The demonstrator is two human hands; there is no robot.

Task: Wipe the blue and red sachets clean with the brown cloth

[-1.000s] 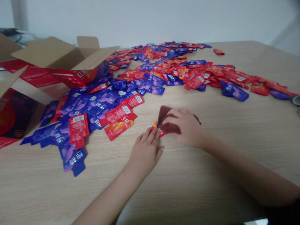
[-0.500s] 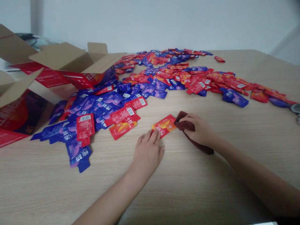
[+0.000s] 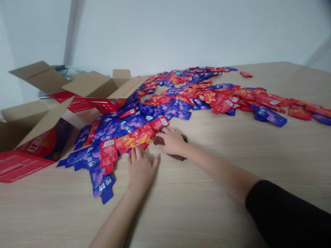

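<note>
My left hand (image 3: 141,168) rests with its fingertips on the lower edge of a red-orange sachet (image 3: 143,137), its thumb spread to the right. My right hand (image 3: 172,141) is closed on a dark brown cloth (image 3: 177,157), which touches the right end of that sachet. Just left of it lies another red-orange sachet (image 3: 124,143). A red sachet with a barcode (image 3: 109,151) lies further left, over blue-purple sachets (image 3: 102,182).
Open cardboard boxes (image 3: 49,143) stand at the left, flaps raised. A long heap of red and blue sachets (image 3: 222,100) stretches across the back to the right. A lone red sachet (image 3: 246,74) lies behind it on the wooden table (image 3: 219,193).
Both hands have moved left, bringing the sachet and the cloth against the other red sachets. The camera view has shifted, and a black sleeve now shows on the right arm.
</note>
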